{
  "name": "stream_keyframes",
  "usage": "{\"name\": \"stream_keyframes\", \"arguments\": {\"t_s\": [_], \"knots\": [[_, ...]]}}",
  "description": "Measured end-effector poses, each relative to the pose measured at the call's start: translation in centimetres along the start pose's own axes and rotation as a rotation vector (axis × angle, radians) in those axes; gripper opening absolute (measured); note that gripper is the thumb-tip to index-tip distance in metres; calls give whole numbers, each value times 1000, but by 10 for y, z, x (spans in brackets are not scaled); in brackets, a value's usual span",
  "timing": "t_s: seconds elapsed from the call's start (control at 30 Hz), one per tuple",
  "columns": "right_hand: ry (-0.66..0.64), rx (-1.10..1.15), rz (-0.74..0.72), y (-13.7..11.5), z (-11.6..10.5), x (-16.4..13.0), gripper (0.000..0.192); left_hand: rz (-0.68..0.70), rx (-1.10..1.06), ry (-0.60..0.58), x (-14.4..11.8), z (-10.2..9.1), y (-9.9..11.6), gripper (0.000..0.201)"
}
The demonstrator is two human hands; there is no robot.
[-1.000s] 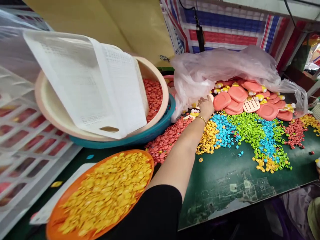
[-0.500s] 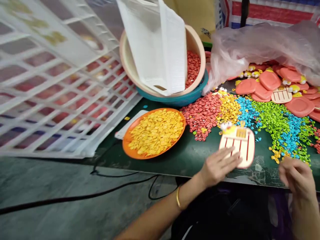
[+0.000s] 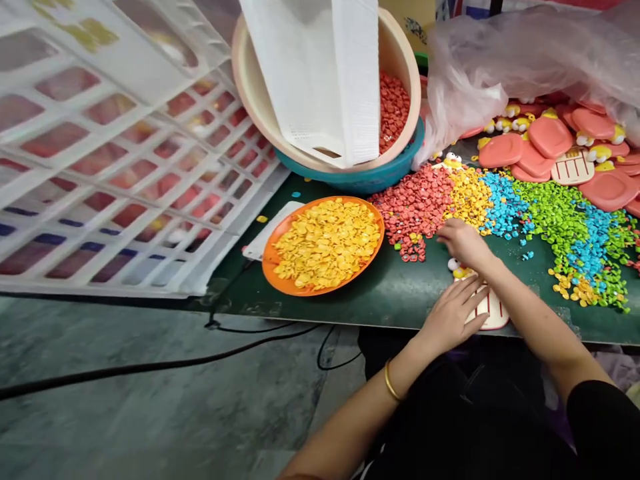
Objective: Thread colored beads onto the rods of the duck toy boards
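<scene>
Two hands are busy at the near edge of the green bench (image 3: 400,293), lower right of centre in the frame. Left hand (image 3: 453,313) lies flat, fingers spread, pinning down a cream toy card (image 3: 493,310) with red slots and a little duck head at its top. So that grip is wide and pressing, not closed round anything. Right hand (image 3: 463,241) sits just above it, at the edge of the red beads (image 3: 413,207), fingers curled down into the pile. Can't tell if it has pinched a bead or is only touching them.

Going outward: the red pile runs right into yellow beads (image 3: 467,193), then blue beads (image 3: 503,210), then green beads (image 3: 555,213). Upper right there's a heap of pink cards (image 3: 547,137) spilling from a clear bag (image 3: 505,60). Left of the hands sits an orange plate (image 3: 273,257) full of yellow chips. Above that, a beige bowl (image 3: 400,53) nested in a teal one, with a white tray (image 3: 320,73) propped inside. White crates (image 3: 110,167) fill the left side.

My read: this is the pick-a-bead step, card held steady for filling. Next move probably needs a clean pinch on a single bead and a short carry down to a slot, with the left hand keeping the card from sliding off the edge.
</scene>
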State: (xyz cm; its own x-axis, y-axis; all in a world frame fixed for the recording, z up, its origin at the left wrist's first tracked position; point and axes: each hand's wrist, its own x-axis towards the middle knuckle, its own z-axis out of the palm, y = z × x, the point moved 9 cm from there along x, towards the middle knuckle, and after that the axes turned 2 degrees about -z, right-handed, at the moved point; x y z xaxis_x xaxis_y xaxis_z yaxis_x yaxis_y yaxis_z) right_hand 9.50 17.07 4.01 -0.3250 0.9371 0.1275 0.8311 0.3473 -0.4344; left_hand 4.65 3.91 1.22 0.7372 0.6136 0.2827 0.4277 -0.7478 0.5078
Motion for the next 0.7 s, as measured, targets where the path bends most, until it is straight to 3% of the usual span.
{"name": "stream_keyframes", "arguments": {"t_s": [0.07,0.13,0.23,0.37,0.57,0.7], "knots": [[273,82,72,23,-36,-47,19,-10,-25,-17,0,2,-1,49],[494,136,166,46,-55,-100,19,-13,-50,-32,0,3,-3,48],[552,151,228,64,-45,-145,20,-7,-65,-51,4,4,-7,49],[550,140,218,70,-27,-146,22,22,-77,-81,9,6,-10,50],[547,158,184,74,-30,-136,19,11,-88,-71,11,5,-11,51],[610,156,118,68,-34,-141,21,-4,-74,-65,10,7,-12,52]]}}
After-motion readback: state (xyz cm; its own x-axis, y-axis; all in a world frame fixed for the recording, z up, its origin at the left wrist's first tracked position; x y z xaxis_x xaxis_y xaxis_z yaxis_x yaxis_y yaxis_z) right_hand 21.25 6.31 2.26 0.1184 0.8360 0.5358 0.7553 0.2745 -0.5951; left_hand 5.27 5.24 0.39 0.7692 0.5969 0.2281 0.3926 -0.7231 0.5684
